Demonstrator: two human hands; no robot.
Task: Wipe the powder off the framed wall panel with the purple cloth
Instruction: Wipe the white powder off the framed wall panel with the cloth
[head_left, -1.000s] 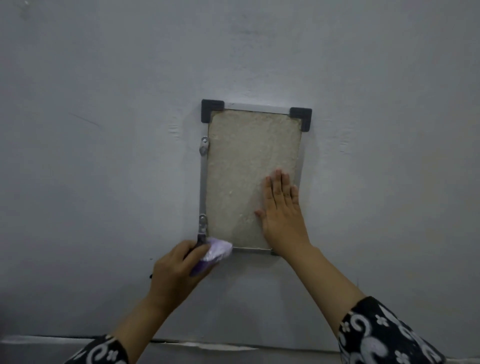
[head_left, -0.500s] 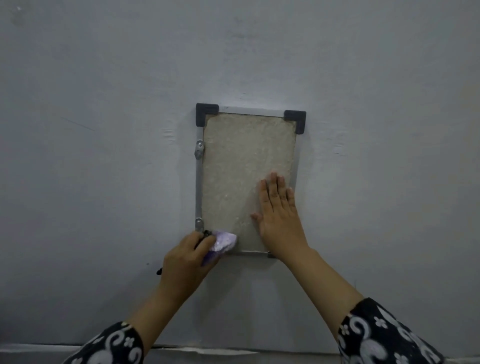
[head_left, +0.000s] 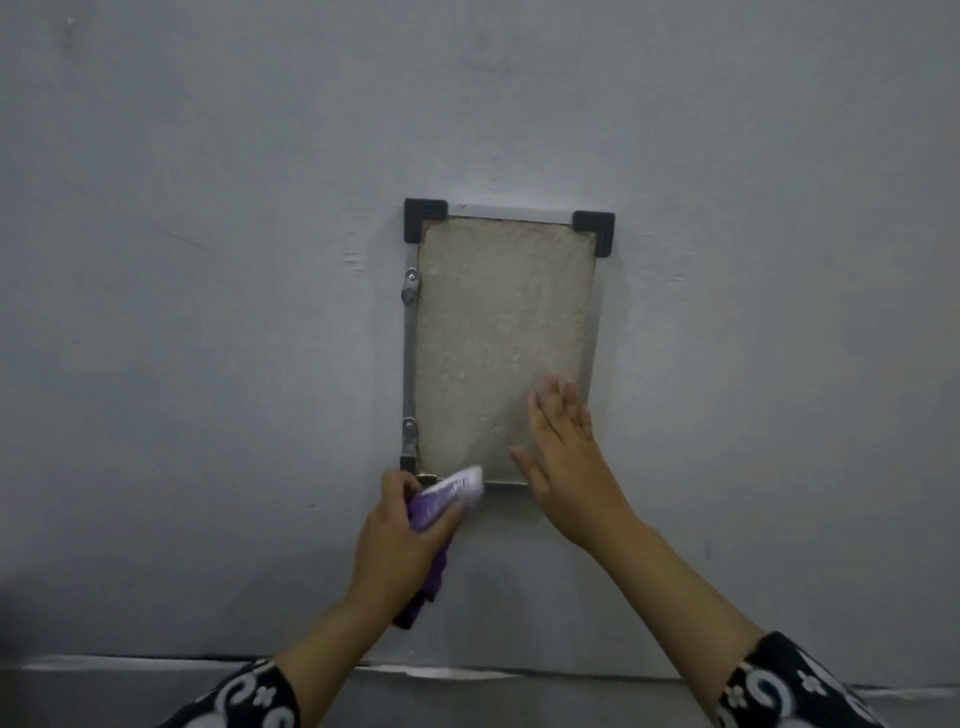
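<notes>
Grey wall (head_left: 208, 312) fills the view, with the framed wall panel (head_left: 498, 332) fixed on it, pale powder over its face. With my left hand (head_left: 400, 551) I grip the purple cloth (head_left: 441, 499) at the bottom edge. My right hand (head_left: 563, 457) lies flat, fingers straight, on the lower right part. Powder may smear under this palm, I think.

Right hand's (head_left: 563, 465) fingertips (head_left: 556, 387) blurred. Panel's (head_left: 498, 332) lower right corner hidden behind that hand; lower left partly covered by purple cloth (head_left: 447, 493). Cloth's middle buried under left hand (head_left: 400, 545). Patterned sleeves (head_left: 789, 680) cut off at bottom edge.
</notes>
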